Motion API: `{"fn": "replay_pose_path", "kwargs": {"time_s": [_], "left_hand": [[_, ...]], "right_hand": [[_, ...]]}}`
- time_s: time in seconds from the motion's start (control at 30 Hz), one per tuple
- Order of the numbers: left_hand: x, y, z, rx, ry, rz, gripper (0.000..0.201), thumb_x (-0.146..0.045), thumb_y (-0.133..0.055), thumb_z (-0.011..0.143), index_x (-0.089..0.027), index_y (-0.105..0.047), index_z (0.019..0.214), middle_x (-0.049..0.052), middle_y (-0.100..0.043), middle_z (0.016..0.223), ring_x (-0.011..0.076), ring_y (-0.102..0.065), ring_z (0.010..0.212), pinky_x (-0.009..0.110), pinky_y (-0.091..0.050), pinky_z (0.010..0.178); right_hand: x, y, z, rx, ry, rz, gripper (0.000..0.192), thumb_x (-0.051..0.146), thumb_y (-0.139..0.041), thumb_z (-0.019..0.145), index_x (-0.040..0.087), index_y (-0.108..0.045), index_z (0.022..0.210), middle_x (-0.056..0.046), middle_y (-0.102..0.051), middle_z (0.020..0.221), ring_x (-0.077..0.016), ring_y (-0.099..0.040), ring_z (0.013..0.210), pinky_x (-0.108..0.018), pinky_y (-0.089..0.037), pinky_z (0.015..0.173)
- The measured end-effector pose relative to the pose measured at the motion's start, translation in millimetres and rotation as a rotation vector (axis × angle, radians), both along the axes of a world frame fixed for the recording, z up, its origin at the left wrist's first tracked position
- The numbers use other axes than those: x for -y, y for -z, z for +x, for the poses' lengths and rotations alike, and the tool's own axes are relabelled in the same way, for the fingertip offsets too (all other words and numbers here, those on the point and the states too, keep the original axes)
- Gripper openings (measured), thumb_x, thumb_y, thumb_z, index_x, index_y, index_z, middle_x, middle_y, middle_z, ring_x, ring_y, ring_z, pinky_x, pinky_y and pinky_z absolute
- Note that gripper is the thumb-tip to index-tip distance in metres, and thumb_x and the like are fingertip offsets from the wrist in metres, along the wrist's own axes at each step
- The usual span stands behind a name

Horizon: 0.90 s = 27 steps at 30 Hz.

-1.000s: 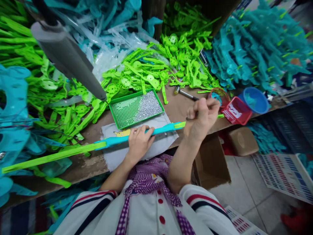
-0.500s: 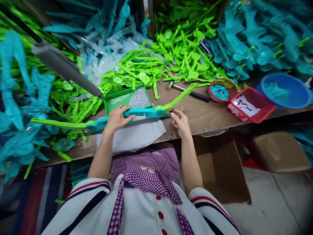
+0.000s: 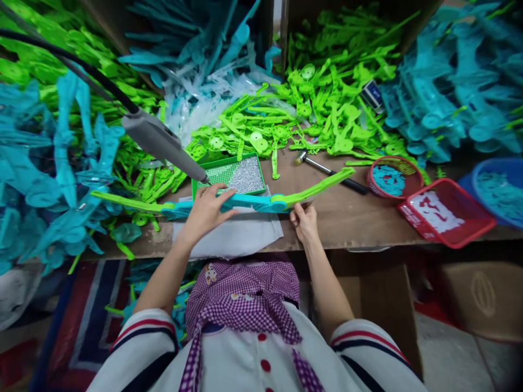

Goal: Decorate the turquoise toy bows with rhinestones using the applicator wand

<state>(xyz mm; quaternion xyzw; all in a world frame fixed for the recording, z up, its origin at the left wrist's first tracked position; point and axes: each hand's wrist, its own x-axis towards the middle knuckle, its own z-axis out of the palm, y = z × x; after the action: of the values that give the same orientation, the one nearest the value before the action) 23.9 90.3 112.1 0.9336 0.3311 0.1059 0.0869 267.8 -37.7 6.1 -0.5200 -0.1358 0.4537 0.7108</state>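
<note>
Brown workbench (image 3: pixel 347 218), worn at front edge. Lying directly on it: white cloth (image 3: pixel 232 237), green tray (image 3: pixel 229 177), hammer (image 3: pixel 330 171), red baskets (image 3: pixel 445 212), heaped green parts (image 3: pixel 327 103) along rear.

A single head-worn camera looks steeply down and forward from just above the person's chest, close to the bench (image 3: pixel 351 218), whose front edge crosses mid-frame; parts piles fill 10 to 2 o'clock.
</note>
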Motion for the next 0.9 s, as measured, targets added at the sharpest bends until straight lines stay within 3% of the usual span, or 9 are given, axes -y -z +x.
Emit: {"fn": "replay_pose_path", "kwargs": {"time_s": [0.13,0.23,0.33,0.53,0.77,0.83,0.9], "left_hand": [[40,-0.7,45,0.118,0.092,0.089,0.065,-0.052,-0.066,0.092,-0.015,-0.052,0.144,0.017,-0.061,0.14,0.0302,-0.056,0.129,0.045,-0.039,0.11],[51,7.1,83,0.064,0.147,-0.009,0.047,-0.043,-0.059,0.099,-0.014,-0.058,0.136,0.013,-0.069,0.129,0.0246,-0.064,0.117,0.04,-0.043,0.1],[54,15.3,102,0.032,0.158,-0.075,0.033,-0.038,-0.057,0.101,-0.017,-0.064,0.126,0.008,-0.074,0.116,0.0232,-0.068,0.106,0.041,-0.041,0.096],[55,27.5,107,0.05,0.155,-0.102,0.03,-0.035,-0.056,0.101,-0.014,-0.065,0.12,0.009,-0.073,0.114,0.0254,-0.067,0.106,0.044,-0.036,0.096],[35,30.3,128,0.012,0.164,-0.157,0.027,-0.036,-0.056,0.101,-0.014,-0.067,0.112,0.01,-0.073,0.112,0.0253,-0.068,0.102,0.042,-0.04,0.091],[29,28.0,124,0.02,0.177,-0.19,0.029,-0.036,-0.056,0.101,-0.014,-0.067,0.115,0.011,-0.073,0.114,0.025,-0.068,0.104,0.041,-0.043,0.092],[25,23.4,102,0.13,0.198,-0.191,0.031,-0.036,-0.056,0.101,-0.015,-0.065,0.123,0.012,-0.072,0.121,0.024,-0.066,0.112,0.04,-0.046,0.095]], "right_hand": [[4,0.2,-3,0.005,0.047,0.061,0.062,0.057,-0.089,0.056,0.025,-0.043,0.083,0.012,-0.049,0.066,-0.0018,-0.043,0.043,-0.016,-0.025,0.036],[9,0.8,-5,0.018,0.069,0.071,0.06,0.056,-0.09,0.057,0.025,-0.046,0.085,0.011,-0.051,0.069,-0.0016,-0.045,0.044,-0.016,-0.028,0.037],[16,2.4,-4,0.03,0.106,0.056,0.063,0.057,-0.092,0.052,0.024,-0.047,0.082,0.011,-0.049,0.068,-0.0013,-0.045,0.043,-0.016,-0.027,0.036],[20,7.8,2,0.032,0.088,0.024,0.06,0.049,-0.094,0.052,0.023,-0.05,0.082,0.012,-0.046,0.063,-0.0008,-0.04,0.043,-0.015,-0.026,0.036],[8,9.6,2,0.065,0.127,0.013,0.058,0.053,-0.091,0.056,0.022,-0.05,0.083,0.011,-0.048,0.067,-0.0012,-0.043,0.046,-0.015,-0.028,0.037],[4,8.7,0,0.08,0.146,0.007,0.062,0.055,-0.092,0.052,0.022,-0.05,0.083,0.011,-0.049,0.066,-0.001,-0.044,0.046,-0.014,-0.028,0.038],[2,8.0,-2,0.09,0.137,0.009,0.063,0.056,-0.092,0.051,0.022,-0.049,0.082,0.011,-0.049,0.067,-0.0008,-0.044,0.047,-0.014,-0.029,0.038]]}}
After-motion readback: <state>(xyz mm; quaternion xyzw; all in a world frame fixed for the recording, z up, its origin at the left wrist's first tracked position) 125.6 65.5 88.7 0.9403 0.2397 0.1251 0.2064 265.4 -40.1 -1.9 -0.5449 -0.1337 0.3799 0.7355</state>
